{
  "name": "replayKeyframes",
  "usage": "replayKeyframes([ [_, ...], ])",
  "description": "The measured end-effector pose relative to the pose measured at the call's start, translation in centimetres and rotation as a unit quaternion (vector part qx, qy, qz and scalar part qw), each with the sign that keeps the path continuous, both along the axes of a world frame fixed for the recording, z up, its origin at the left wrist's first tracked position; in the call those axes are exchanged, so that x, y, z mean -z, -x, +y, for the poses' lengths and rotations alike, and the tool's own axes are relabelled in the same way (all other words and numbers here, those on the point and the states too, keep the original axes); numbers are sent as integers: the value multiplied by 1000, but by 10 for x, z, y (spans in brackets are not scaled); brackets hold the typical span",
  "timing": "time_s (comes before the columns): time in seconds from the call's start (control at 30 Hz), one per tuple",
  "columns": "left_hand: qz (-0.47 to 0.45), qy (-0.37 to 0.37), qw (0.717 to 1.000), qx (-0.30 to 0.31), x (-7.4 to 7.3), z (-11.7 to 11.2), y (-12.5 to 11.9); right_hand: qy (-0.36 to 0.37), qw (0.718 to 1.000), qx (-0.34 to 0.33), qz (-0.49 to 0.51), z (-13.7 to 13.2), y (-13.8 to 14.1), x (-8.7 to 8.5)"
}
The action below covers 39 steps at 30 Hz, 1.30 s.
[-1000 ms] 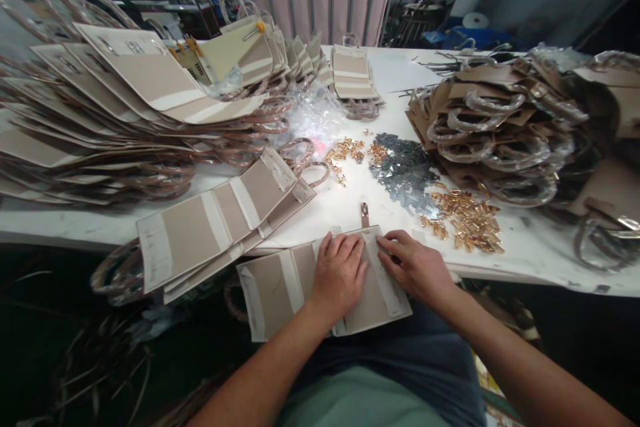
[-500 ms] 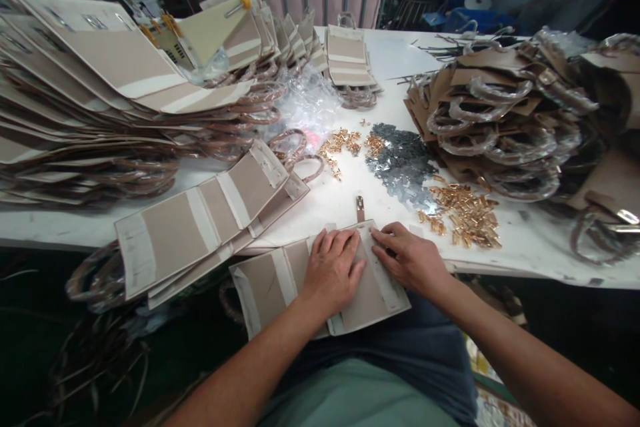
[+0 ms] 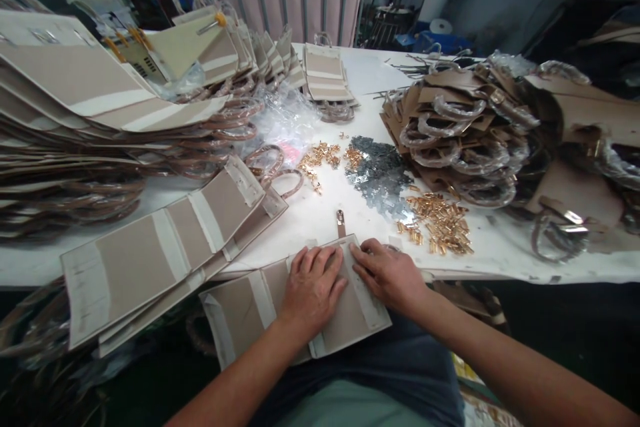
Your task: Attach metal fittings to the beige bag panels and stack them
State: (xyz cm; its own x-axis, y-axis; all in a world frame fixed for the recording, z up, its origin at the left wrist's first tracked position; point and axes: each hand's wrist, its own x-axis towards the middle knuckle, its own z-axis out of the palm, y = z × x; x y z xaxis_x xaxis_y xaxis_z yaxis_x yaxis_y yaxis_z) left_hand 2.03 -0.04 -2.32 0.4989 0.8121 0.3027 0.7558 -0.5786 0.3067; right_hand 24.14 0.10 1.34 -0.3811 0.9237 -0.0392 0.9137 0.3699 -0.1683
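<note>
White and crowded, the bench (image 3: 320, 213) fills the middle of the frame. At the left edge I see stacked beige panels (image 3: 100, 100) with looped handles. Low at centre a flat beige panel (image 3: 240, 307) overhangs the bench's near edge. My left hand (image 3: 310, 287) presses on it, palm down, fingers spread flat. Just beside it, my right hand (image 3: 387, 273) pinches the panel's white strip. Right of centre lie gold clips (image 3: 440, 220), then wrapped handles (image 3: 460, 133).

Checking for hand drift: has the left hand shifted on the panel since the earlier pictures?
No. The left hand lies flat on the same panel, as before; only the camera moved.
</note>
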Motion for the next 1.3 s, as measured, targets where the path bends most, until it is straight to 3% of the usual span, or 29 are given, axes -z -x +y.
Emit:
replayKeyframes([
  [0.2,7,-5,1000,6,-1,0,3,30,996,1,79,10,-9,-9],
  [0.37,-15,2,1000,10,1,-1,5,-46,986,153,51,66,-50,-22],
  [0.43,-25,8,1000,8,1,-1,5,-38,979,202,2,92,-67,-20],
  [0.53,-41,13,999,5,3,-2,6,-21,975,222,-22,117,-82,-10],
  [0.67,-55,15,998,5,5,-3,7,-24,970,241,-20,125,-89,4],
  [0.77,-60,20,998,2,6,-4,6,-28,969,244,-15,123,-92,4],
  [0.9,-68,29,997,2,3,-4,6,2,977,193,85,110,-80,-13],
  [1.03,-70,40,997,2,0,-4,5,128,955,29,265,84,-41,-33],
  [1.13,-80,47,996,-6,-1,-4,3,194,946,-18,258,70,-11,-36],
  [1.3,-111,41,993,-21,-2,-2,-1,199,959,-8,204,70,3,-23],
])
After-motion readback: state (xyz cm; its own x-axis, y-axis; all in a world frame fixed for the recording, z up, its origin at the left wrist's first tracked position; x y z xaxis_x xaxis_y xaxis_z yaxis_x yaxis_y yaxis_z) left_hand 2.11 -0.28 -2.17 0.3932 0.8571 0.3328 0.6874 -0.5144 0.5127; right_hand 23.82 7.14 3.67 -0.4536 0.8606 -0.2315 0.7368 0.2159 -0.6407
